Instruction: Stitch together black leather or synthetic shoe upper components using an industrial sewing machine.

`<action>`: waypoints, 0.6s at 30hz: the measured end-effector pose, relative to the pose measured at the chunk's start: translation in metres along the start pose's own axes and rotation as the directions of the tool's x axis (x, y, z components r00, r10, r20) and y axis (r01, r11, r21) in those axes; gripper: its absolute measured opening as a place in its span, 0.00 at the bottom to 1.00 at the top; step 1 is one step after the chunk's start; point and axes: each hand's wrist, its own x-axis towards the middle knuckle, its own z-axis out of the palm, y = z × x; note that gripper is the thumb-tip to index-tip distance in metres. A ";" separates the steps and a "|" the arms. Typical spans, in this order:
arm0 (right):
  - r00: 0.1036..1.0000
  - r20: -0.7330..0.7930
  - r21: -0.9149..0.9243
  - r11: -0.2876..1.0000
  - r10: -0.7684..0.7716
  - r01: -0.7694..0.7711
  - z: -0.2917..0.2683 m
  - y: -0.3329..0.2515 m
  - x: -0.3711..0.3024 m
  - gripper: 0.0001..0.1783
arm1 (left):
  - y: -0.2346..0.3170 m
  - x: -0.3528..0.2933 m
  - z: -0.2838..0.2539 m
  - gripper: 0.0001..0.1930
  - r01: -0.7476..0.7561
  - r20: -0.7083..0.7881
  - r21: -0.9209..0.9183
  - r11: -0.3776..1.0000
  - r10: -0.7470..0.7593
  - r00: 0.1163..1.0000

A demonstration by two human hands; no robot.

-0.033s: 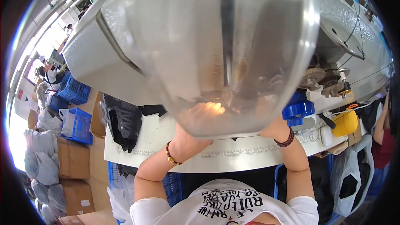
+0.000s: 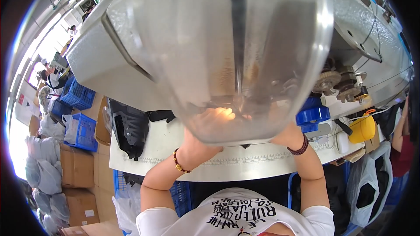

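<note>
A grey industrial sewing machine (image 2: pixel 118 52) fills the upper part of the view. Its clear, smeared plastic guard (image 2: pixel 271 61) hangs in front of both hands. Behind the guard, my left hand (image 2: pixel 203 133) lies over the white table, its knuckles lit by a bright spot near the needle area. My right hand (image 2: pixel 286 135) reaches in from the other side, only its back and wrist showing past the guard's edge. The fingers of both hands are blurred or hidden, and I cannot make out what lies under them. A small dark tip shows below the guard, between the hands.
Black cut pieces (image 2: pixel 129 129) lie at the left on the white table (image 2: pixel 210 168) with its ruler strip. To the right are a blue knob (image 2: pixel 313 114), bare metal gears (image 2: pixel 328 81) and a yellow container (image 2: pixel 362 129). Blue crates (image 2: pixel 82 132) and cardboard boxes (image 2: pixel 78 166) stand on the left floor.
</note>
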 end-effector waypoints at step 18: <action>0.917 -0.138 0.410 0.865 0.374 -0.290 0.028 -0.036 -0.013 0.10 | -0.009 -0.015 -0.006 0.09 -0.037 -0.033 -0.018 0.999 0.037 0.999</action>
